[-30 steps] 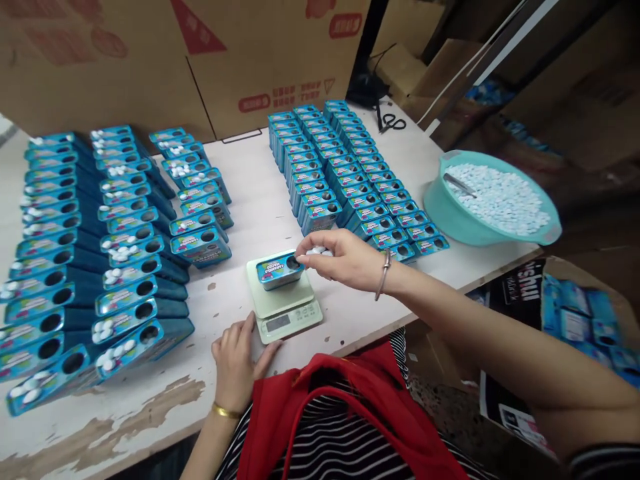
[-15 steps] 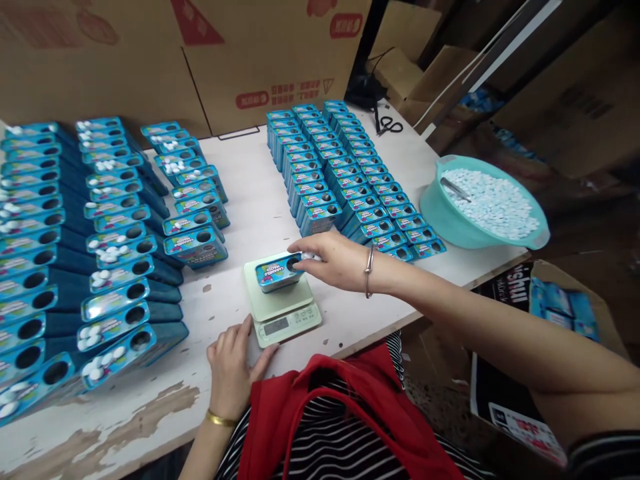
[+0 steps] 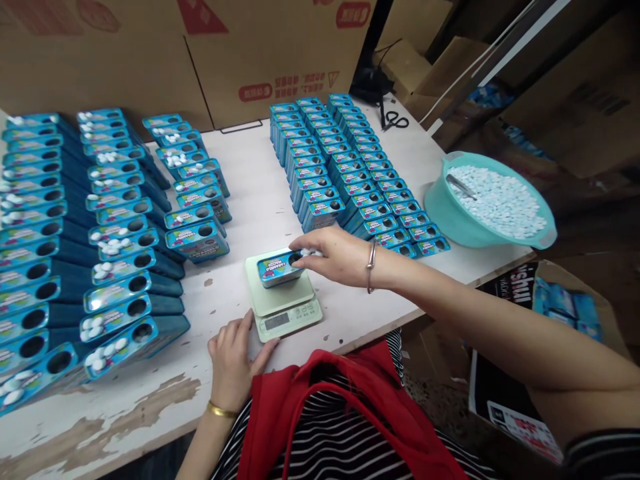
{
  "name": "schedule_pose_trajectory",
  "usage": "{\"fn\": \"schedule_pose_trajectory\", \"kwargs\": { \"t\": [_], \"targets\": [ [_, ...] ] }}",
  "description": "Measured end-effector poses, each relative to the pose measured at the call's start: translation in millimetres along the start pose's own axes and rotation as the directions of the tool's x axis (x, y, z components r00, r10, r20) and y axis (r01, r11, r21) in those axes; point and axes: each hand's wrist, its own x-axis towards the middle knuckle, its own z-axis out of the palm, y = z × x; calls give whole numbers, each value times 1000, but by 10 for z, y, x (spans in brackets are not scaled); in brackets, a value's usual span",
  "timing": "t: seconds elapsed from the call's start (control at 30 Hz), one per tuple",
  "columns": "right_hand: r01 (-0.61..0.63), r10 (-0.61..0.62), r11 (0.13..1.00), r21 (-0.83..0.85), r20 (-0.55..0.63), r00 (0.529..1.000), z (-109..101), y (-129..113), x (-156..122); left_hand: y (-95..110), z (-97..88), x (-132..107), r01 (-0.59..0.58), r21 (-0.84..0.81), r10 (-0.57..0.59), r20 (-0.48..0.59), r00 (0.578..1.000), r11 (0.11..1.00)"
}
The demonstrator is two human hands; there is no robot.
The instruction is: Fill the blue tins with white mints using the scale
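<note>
A small blue tin (image 3: 278,268) with a round hole in its lid sits on a pale green kitchen scale (image 3: 281,297). My right hand (image 3: 336,256) is cupped at the tin's right end, fingers closed round several white candies, fingertips at the hole. My left hand (image 3: 235,360) lies flat on the white table (image 3: 250,200) just left of the scale's display, fingers stretched out, holding nothing.
Rows of blue tins (image 3: 95,227) fill the left of the table, some with white candies on their lids. More tins (image 3: 345,167) stand in rows at the right. A teal bowl (image 3: 453,220) of white candies sits at the right edge. Scissors (image 3: 394,120) and cardboard boxes (image 3: 260,60) are behind.
My right hand has dropped from just above the tin down to its hole and stays there. My left hand has not moved.
</note>
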Motion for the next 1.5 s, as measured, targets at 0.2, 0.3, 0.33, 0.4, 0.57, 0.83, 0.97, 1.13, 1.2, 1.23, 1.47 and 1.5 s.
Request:
{"fn": "schedule_pose_trajectory", "kwargs": {
  "t": [0.2, 0.3, 0.33, 0.4, 0.57, 0.83, 0.97, 1.13, 1.2, 1.23, 1.47, 1.5],
  "targets": [
    [-64, 100, 775, 629, -22, 995, -21, 148, -138, 8, 5, 0, -1, -7, 1, -6, 1000, 1000],
    [-175, 193, 431, 885, 99, 976, 12, 284, -264, 8, 8, -1, -6, -4, 5, -14, 1000, 1000],
    [-207, 218, 359, 910, 134, 967, 26, 317, -301, 9, 8, -2, -4, -7, 4, -13, 1000, 1000],
    [-262, 239, 291, 920, 195, 951, 49, 345, -351, 9, 7, -4, 3, -17, -3, -9, 1000, 1000],
    [-250, 233, 393, 885, 167, 958, 54, 210, -295, 20, 0, -18, 25, -24, -25, -15, 1000, 999],
    [-62, 117, 809, 585, -57, 992, 57, 62, -53, 20, -14, -23, 11, -3, -11, -39, 999, 1000],
    [-54, 123, 853, 518, -99, 988, 53, 98, 7, 11, -10, -18, 14, -4, -14, -28, 999, 1000],
    [-77, 146, 819, 569, -77, 986, 37, 104, 25, 11, -4, -24, 3, 3, -3, -35, 999, 1000],
    [-137, 196, 723, 677, -11, 981, 20, 104, -4, 14, -5, -25, -1, 2, 1, -39, 999, 1000],
    [-158, 206, 647, 746, 29, 978, 10, 110, -32, 16, -5, -25, -3, 1, 3, -41, 999, 1000],
    [-201, 152, 172, 964, 175, 973, 121, 408, -513, -1, -10, -32, -22, -49, 18, -79, 997, 999],
    [-221, 190, 147, 964, 191, 963, 191, 490, -615, -2, -22, -37, -30, -74, 22, -105, 994, 997]
  ]
}}
